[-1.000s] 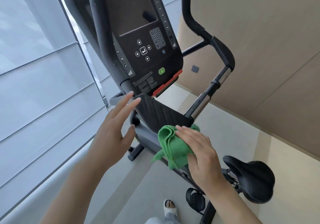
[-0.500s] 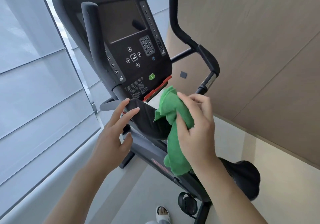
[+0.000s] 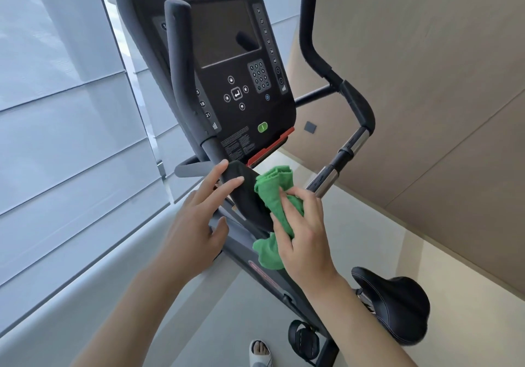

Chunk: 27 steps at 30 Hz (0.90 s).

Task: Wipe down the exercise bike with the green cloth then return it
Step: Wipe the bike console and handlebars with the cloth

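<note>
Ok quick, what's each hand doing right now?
Left hand: open, straight fingers touching the black tray.
Right hand: closed, gripping the green cloth.

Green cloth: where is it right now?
In the head view, centre frame: the green cloth is bunched under the right hand, against the bike's black tray below the console.

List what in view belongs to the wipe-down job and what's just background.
Job:
green cloth, bunched in the right hand
left hand, fingers resting on the black tray's edge
exercise bike console
handlebars
saddle
pedal

Background:
window blinds
tan wall panel
sandalled foot
</note>
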Tool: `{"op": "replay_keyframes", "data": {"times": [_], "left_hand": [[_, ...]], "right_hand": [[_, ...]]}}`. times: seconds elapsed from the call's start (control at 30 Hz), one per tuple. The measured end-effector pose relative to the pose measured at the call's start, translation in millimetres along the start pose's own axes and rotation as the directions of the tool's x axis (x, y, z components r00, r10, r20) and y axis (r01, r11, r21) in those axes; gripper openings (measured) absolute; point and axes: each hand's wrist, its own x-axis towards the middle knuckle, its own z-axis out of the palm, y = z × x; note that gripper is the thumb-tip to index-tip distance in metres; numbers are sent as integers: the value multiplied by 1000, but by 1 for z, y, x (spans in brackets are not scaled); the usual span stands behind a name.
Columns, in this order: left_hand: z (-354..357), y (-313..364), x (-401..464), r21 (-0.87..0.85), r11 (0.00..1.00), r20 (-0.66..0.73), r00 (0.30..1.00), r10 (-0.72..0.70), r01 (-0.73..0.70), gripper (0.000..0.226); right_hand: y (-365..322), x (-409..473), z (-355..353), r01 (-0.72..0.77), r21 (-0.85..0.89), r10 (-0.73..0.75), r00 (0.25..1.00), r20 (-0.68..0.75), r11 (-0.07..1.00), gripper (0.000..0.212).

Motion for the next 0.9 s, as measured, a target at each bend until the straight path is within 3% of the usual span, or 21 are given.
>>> {"op": "replay_keyframes", "data": {"times": [0.1, 0.2, 0.37, 0.63, 0.8, 0.9], "left_hand": [[3, 0, 3, 134, 991, -95, 995, 37, -24, 71], [6, 7, 7, 147, 985, -189, 975, 115, -88, 48], [18, 28, 24, 107, 963, -113, 959, 261, -249, 45], [43, 40, 64, 178, 933, 28, 950, 312, -312, 40], [54, 39, 61, 290, 901, -2, 941, 339, -324, 28], [60, 37, 62, 281, 905, -74, 933, 352, -319, 26]], "right_hand": [[4, -12, -5, 2, 42, -2, 1000, 7, 999, 46], [9, -23, -17, -3, 97, -1, 999, 45, 995, 46], [23, -13, -50, -26, 149, 17, 998, 59, 988, 44], [51, 61, -76, -14, -43, 14, 1000, 18, 999, 40], [75, 77, -52, -50, -150, 81, 975, 206, 987, 45], [73, 59, -30, 16, -153, 31, 952, 303, 988, 42]]}}
